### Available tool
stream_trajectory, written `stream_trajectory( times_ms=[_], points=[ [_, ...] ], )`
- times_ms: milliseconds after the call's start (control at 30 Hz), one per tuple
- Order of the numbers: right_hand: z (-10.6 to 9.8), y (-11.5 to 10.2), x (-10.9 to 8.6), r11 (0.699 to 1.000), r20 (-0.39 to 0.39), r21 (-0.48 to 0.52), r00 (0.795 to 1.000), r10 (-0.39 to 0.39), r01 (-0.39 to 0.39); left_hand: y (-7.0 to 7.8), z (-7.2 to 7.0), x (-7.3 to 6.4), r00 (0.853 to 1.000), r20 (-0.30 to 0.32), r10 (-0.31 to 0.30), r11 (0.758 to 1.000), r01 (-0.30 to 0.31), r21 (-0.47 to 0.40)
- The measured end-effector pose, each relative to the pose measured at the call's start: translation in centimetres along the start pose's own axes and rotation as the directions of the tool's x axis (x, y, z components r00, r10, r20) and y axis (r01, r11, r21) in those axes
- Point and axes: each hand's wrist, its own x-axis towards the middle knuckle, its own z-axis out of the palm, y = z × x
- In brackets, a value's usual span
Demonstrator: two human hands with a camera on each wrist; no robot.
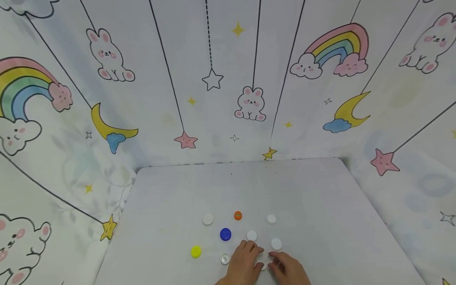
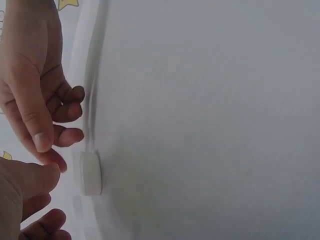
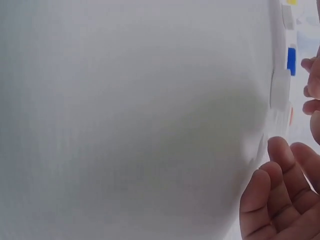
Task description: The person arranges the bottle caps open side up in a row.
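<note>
In the head view, my left hand (image 1: 244, 262) and right hand (image 1: 289, 270) face each other low on the table, fingers loosely bent. Between them a small round white cap (image 1: 264, 267) lies on the tabletop, partly covered by the left thumb. Neither hand grips anything. Seen from the left wrist, a white cap (image 2: 91, 173) stands apart from the left hand's fingers, with the right hand (image 2: 37, 85) above. From the right wrist, the right hand's fingers (image 3: 281, 192) are spread a little, and a white cap (image 3: 280, 89) appears beyond them.
Around the hands lie a blue cap (image 1: 225, 234), a yellow cap (image 1: 196, 251), an orange cap (image 1: 238, 215), a clear ring-like cap (image 1: 225, 259) and several more white caps, one (image 1: 276, 244) above the right hand. Patterned cloth (image 1: 221, 118) surrounds the white table (image 1: 160, 198).
</note>
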Motion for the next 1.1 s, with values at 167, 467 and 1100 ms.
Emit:
stream_trajectory(
  times_ms=[167, 467, 1100],
  points=[
    [-0.6, 0.1, 0.2, 0.999, -0.043, -0.024, 0.999, 0.027, -0.028, -0.6, -0.4, 1.4, 0.999, -0.052, -0.015, 1.000, 0.014, -0.014],
    [-0.8, 0.4, 0.7, 0.996, -0.128, -0.088, 0.992, 0.005, -0.017, -1.3, -1.0, 3.2, 0.999, -0.030, -0.021, 1.000, 0.021, -0.018],
    [-1.4, 0.9, 2.1, 0.980, -0.137, -0.161, 0.986, 0.097, -0.119, 0.3, 0.8, 6.4, 0.990, 0.140, -0.006, 0.989, -0.014, 0.148]
  ],
)
